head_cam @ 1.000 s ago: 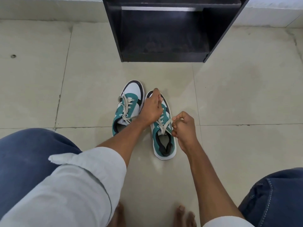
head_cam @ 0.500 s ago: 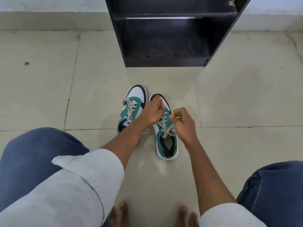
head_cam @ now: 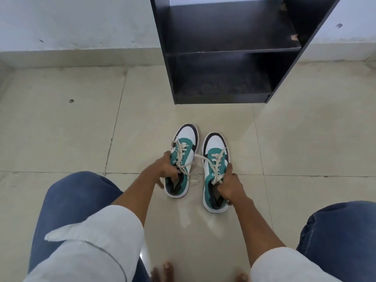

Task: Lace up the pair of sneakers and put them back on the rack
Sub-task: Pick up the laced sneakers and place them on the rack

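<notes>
Two teal, white and black sneakers stand side by side on the tiled floor, toes toward the rack. My left hand [head_cam: 165, 166] grips the left sneaker [head_cam: 186, 139] at its collar, fingers inside the opening. On the right sneaker [head_cam: 214, 146], my right hand [head_cam: 228, 185] holds the collar the same way. Both shoes carry cream laces through their eyelets; a loose lace end [head_cam: 194, 178] lies on the floor between them. The black shoe rack [head_cam: 223, 49] stands just beyond the shoes, with both shelves bare.
My knees in blue jeans [head_cam: 77, 192] frame the view at left and right, and my bare toes [head_cam: 166, 269] show at the bottom edge. A white wall with a skirting strip [head_cam: 81, 55] runs behind the rack. Beige floor tiles surround the shoes.
Both hands left the right sneaker's laces. The left hand moved over to the left sneaker's collar, the right hand dropped to the right sneaker's collar. The view tilted up, showing more of the rack.
</notes>
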